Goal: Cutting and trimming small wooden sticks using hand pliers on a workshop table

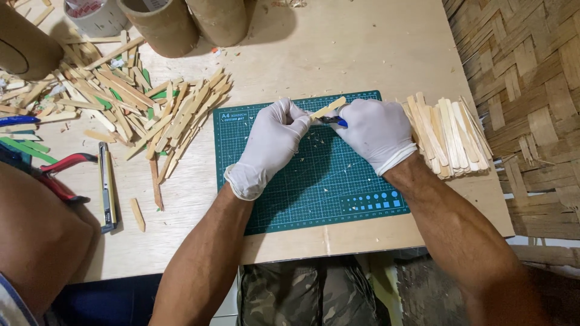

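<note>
While the left hand [270,145] grips a wooden stick [328,107], the right hand [377,133] clasps a blue cutter [336,121] over the green mat [314,181]

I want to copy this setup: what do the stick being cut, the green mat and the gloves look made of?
The stick in the left hand looks like pale, unfinished wood, with shavings lying below it. The mat seems matte rubbery plastic with a printed grid. The gloves look like thin white latex or similar, creased and close-fitting; the right hand wears one too.
</note>
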